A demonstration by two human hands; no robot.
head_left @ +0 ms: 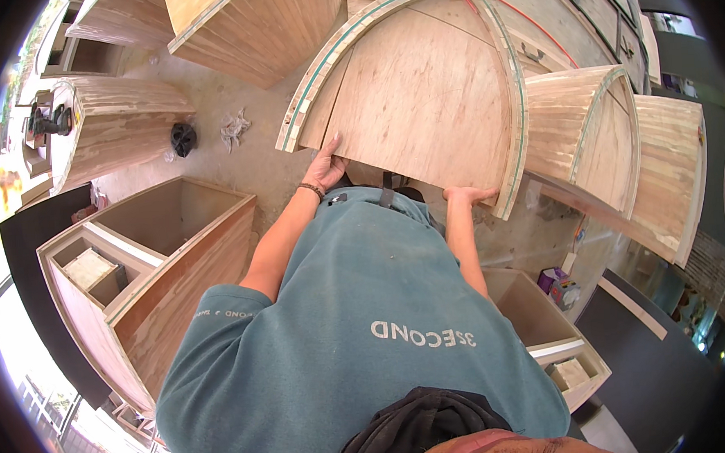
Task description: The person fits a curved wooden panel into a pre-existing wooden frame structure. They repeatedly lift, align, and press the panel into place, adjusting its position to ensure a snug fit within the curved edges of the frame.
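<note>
A large wooden cabinet carcass [421, 92] with a curved outline stands in front of me, its broad plywood face toward me and a pale rim with a green line around it. At the left end of its near edge is my left hand [324, 168], thumb on the plywood face and the other fingers hidden beneath. My right hand [469, 195] grips the same edge near the right corner, its fingertips out of sight under the wood. Both arms reach forward, and a dark bracelet circles the left wrist.
An open wooden cabinet [179, 252] with compartments sits at my left, another [530, 304] at my right. More curved carcasses [591, 132] stand to the right and wooden boxes [250, 27] at the far left. A black bag [183, 139] and crumpled plastic [234, 129] lie on the floor.
</note>
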